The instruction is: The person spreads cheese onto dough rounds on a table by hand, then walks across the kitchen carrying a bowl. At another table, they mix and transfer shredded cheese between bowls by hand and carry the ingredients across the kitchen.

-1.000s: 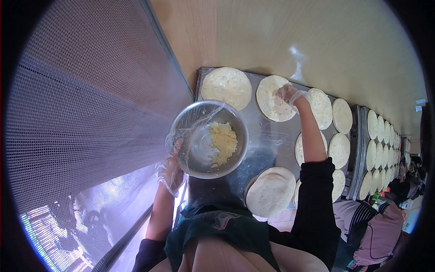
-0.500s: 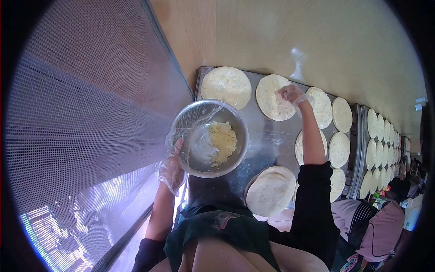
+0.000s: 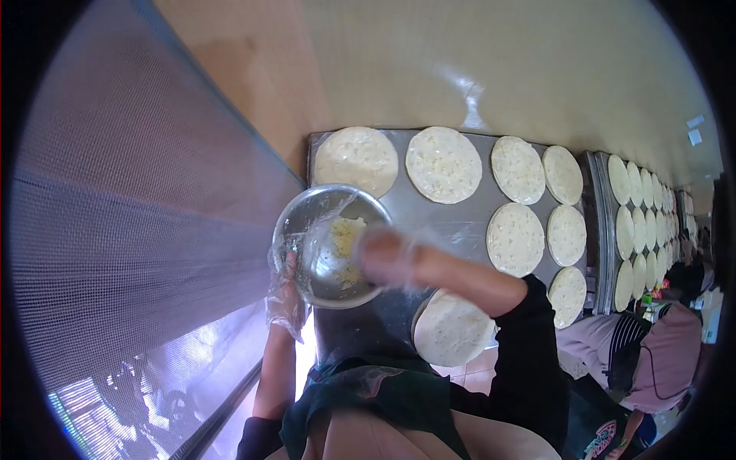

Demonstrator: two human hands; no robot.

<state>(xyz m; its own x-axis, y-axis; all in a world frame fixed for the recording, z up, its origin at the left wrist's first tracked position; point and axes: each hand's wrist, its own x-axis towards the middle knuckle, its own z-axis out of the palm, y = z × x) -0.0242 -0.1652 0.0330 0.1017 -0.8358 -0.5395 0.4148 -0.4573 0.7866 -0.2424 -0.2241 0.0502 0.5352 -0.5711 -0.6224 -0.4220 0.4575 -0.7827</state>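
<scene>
My left hand (image 3: 285,287), in a clear plastic glove, grips the left rim of a steel bowl (image 3: 330,295). Crumbly pale yellow filling (image 3: 346,236) lies in the bowl. My right hand (image 3: 387,257), also gloved and blurred by motion, is over the bowl's right side; its fingers are smeared. Behind the bowl, round flat doughs lie on a metal tray (image 3: 445,222); one (image 3: 443,165) at the back has bits scattered on it. Stacked plain dough rounds (image 3: 452,330) lie nearer to me, below my right forearm.
A mesh curtain (image 3: 138,215) hangs at the left. Along the back runs a pale wall (image 3: 429,54). More trays with dough rounds (image 3: 639,230) stretch away to the right. A person in pink (image 3: 667,353) is at the lower right.
My right hand has moved left from the back dough round to the bowl. The view has shifted, with the tray and bowl lower and further left. My left hand stays on the bowl.
</scene>
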